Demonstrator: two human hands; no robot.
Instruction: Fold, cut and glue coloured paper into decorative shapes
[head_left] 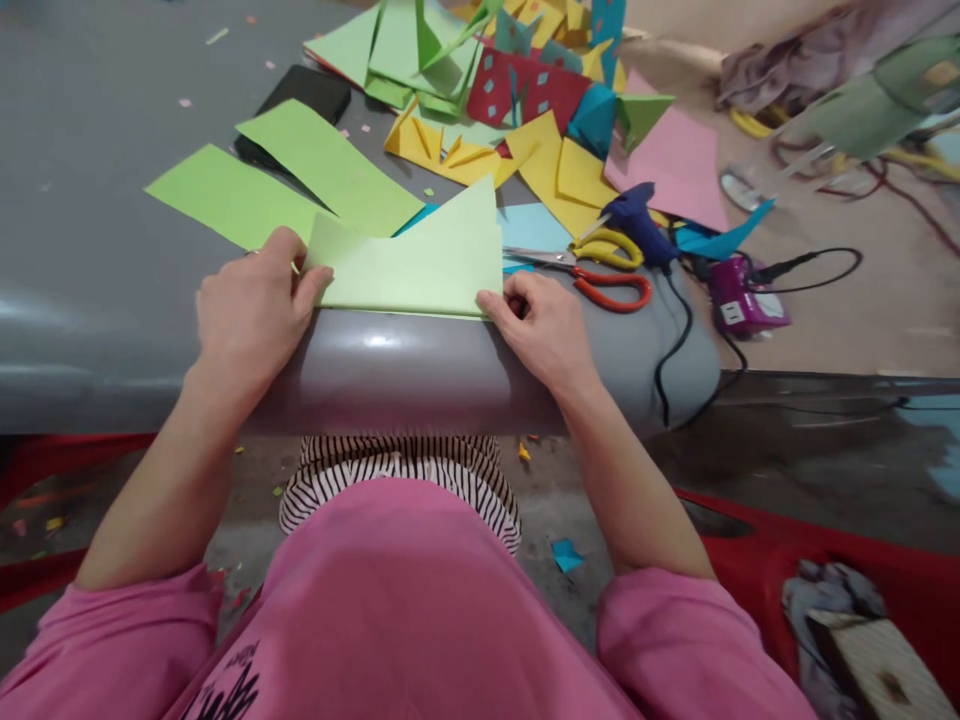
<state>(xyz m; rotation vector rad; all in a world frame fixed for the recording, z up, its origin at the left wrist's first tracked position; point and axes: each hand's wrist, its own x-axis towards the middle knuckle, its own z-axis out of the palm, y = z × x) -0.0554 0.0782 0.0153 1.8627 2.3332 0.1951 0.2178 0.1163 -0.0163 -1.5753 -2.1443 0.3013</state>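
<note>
A folded sheet of pale green paper (pixel 409 270) stands near the front edge of the grey table, its right corner rising to a point. My left hand (pixel 259 300) pinches its left side between thumb and fingers. At the lower right corner, my right hand (pixel 544 320) has thumb and forefinger closed on the same paper. Just beyond it lie two brighter green paper strips, one on the left (pixel 232 195) and one nearer the middle (pixel 337 170). Scissors with red and yellow handles (pixel 611 275) rest to the right of my right hand, their blades partly behind the paper.
A blue glue gun (pixel 637 220) lies behind the scissors, its black cord hanging over the table edge. Beyond are yellow folded papers (pixel 450 150), a red spotted paper piece (pixel 525 90) and pink paper (pixel 675 165). A dark flat object (pixel 307 100) and a purple box (pixel 746 298) also lie about.
</note>
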